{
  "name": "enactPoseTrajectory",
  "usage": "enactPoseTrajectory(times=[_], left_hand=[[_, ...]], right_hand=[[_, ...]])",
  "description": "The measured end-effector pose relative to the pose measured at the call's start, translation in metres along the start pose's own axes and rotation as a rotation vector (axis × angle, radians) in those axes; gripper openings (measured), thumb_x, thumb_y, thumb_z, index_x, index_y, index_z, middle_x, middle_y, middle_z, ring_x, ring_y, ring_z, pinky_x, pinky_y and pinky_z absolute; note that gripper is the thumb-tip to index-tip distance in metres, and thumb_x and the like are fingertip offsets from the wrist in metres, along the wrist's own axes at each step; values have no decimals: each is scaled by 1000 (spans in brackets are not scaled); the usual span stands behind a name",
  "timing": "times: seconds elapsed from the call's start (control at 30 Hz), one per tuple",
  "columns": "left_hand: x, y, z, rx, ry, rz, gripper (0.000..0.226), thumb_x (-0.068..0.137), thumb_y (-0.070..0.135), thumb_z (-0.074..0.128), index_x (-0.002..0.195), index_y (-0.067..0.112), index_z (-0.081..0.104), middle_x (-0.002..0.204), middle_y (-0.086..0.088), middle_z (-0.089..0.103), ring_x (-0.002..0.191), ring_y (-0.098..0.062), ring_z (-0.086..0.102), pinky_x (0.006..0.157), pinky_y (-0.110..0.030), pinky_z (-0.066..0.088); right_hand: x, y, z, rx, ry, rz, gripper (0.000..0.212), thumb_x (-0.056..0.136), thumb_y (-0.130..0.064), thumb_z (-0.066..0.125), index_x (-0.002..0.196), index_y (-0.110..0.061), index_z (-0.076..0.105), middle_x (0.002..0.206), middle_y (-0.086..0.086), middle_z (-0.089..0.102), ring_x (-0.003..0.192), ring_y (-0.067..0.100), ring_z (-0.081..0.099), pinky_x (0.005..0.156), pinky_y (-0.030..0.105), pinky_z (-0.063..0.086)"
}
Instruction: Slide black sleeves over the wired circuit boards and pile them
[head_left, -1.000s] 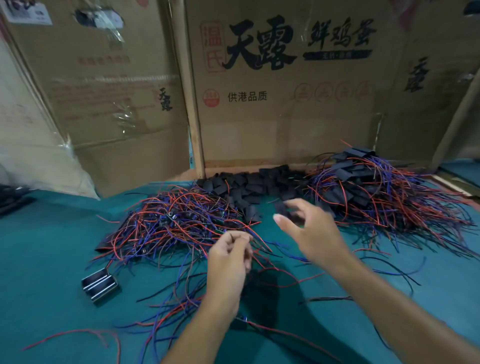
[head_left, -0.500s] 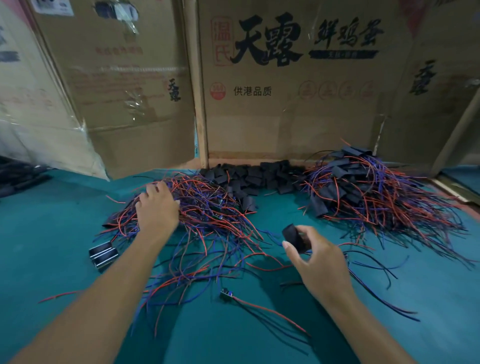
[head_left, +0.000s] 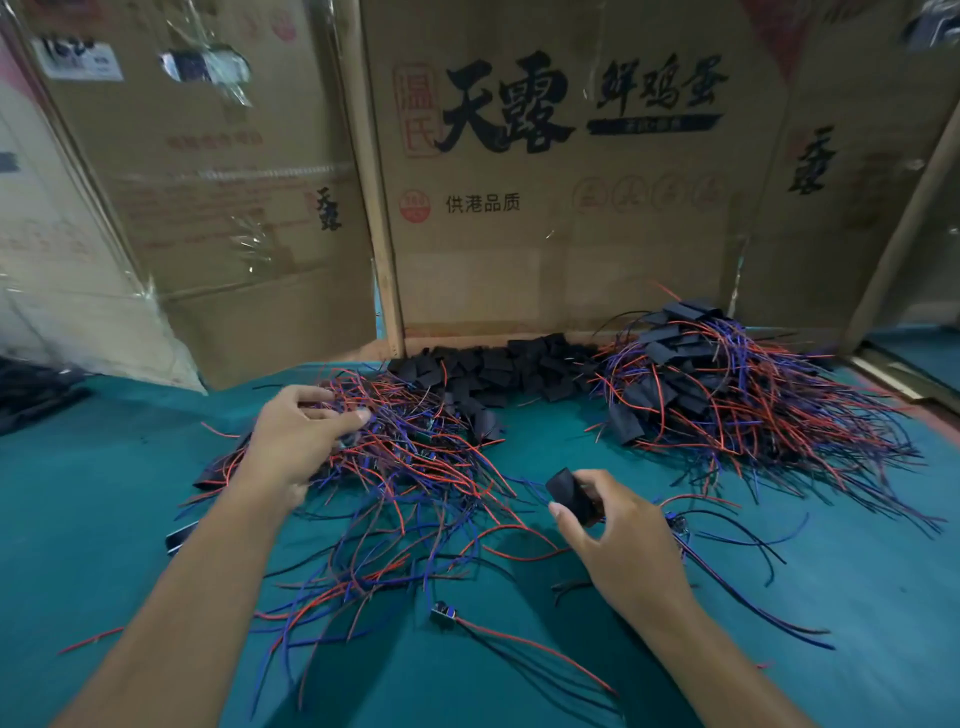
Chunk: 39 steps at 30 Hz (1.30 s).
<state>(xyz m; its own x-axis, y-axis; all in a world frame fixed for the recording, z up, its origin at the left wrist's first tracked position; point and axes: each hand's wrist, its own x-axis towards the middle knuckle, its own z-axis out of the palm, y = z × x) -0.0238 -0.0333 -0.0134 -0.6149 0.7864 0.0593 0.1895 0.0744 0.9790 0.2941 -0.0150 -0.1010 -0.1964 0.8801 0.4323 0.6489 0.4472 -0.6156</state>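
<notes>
Your right hand (head_left: 626, 540) has a black sleeve (head_left: 571, 496) pinched between thumb and fingers, fingers curled round it, held up over the green bench (head_left: 857, 597) a little right of the middle. Your left hand (head_left: 293, 441) is down on the unsleeved heap (head_left: 395, 467), the tangle of red and blue wires with small boards in it, left of centre; its fingers are bent in among the wires at the heap's far left side, thumb and forefinger close together (whether they actually have hold of a board or a wire, I cannot tell, the strands hide it). Behind that heap, against the bench's back edge, lies the stock of loose sleeves (head_left: 498, 366), a low black mound touching the foot of the cardboard boxes (head_left: 545, 234). To the right of it, toward the back right corner, sits the finished pile (head_left: 727, 384): black-sleeved boards with their red and blue leads fanning out toward the right edge. One stray board (head_left: 443, 612) lies alone on the cloth near the front, between your two forearms, its red and black leads trailing toward the front edge. Just right of your right hand another board (head_left: 680, 525) rests on the bench with dark leads running off to the right. At the left, half under your left forearm, a small dark block with a pale edge (head_left: 179, 538) shows beside the heap, too hidden to name.
</notes>
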Motion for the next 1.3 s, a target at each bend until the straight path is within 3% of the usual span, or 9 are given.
enactPoseTrajectory(times=[0.1, 0.2, 0.3, 0.43, 0.6, 0.77, 0.93, 1.13, 1.3], left_hand=[[-23, 8, 11, -288, -43, -50, 52, 76, 10, 83, 120, 0, 56, 111, -15, 62, 88, -25, 63, 78, -32, 52], [-49, 12, 24, -425, -94, -73, 42, 72, 17, 80, 104, -5, 65, 92, -10, 68, 83, -20, 60, 95, -32, 50], [-71, 11, 37, -670, -165, -174, 15, 79, 16, 69, 86, 4, 65, 67, 2, 68, 60, -5, 61, 64, -13, 54], [-92, 8, 55, -832, -287, -175, 12, 81, 17, 64, 85, 15, 53, 94, -12, 73, 62, -9, 67, 54, -15, 55], [-102, 5, 66, -718, -302, -55, 26, 76, 15, 69, 101, 11, 60, 97, -14, 75, 63, -16, 69, 55, -22, 57], [-98, -5, 61, -275, -198, 64, 27, 83, 1, 74, 107, 4, 64, 83, -8, 75, 69, -19, 70, 61, -23, 56], [-92, -7, 49, 112, -167, 249, 33, 81, 22, 81, 110, 24, 65, 89, 12, 75, 84, -2, 68, 76, -15, 50], [-84, -2, 36, -3, 113, 493, 43, 80, 35, 80, 117, 24, 61, 93, 7, 74, 88, -3, 67, 79, -12, 46], [-81, -6, 32, 207, 237, 801, 39, 84, 29, 78, 119, 18, 65, 99, 7, 69, 94, -15, 65, 92, -36, 49]], right_hand=[[0, 1, 1, 11, -11, -8, 21, 88, -46, 63, 104, -35, 57, 89, -19, 63, 80, 5, 59, 71, 32, 51], [0, 2, 1, 33, -4, -19, 22, 88, -48, 61, 105, -37, 55, 90, -23, 62, 81, 0, 58, 71, 28, 51], [1, 2, 1, 63, 23, -22, 23, 88, -50, 60, 106, -38, 55, 92, -25, 61, 84, -3, 58, 71, 23, 50], [3, 5, -1, 78, 44, -21, 23, 87, -49, 62, 105, -36, 56, 92, -22, 63, 85, -2, 59, 72, 22, 50], [4, 5, 2, 71, 63, -22, 22, 85, -44, 67, 102, -35, 58, 90, -20, 64, 82, 0, 60, 74, 27, 51], [4, 9, 2, 69, 51, -24, 22, 85, -46, 65, 102, -36, 56, 90, -20, 64, 82, 3, 61, 73, 32, 53], [2, 7, 4, 50, 26, -35, 23, 84, -51, 62, 101, -40, 52, 89, -24, 63, 82, -1, 60, 73, 30, 52], [3, 5, 3, 52, 14, -33, 23, 84, -49, 64, 101, -38, 55, 89, -22, 64, 82, 0, 60, 73, 31, 53], [2, 4, 2, 47, 19, -34, 25, 84, -49, 64, 104, -35, 56, 91, -21, 64, 83, 2, 61, 74, 33, 53]])
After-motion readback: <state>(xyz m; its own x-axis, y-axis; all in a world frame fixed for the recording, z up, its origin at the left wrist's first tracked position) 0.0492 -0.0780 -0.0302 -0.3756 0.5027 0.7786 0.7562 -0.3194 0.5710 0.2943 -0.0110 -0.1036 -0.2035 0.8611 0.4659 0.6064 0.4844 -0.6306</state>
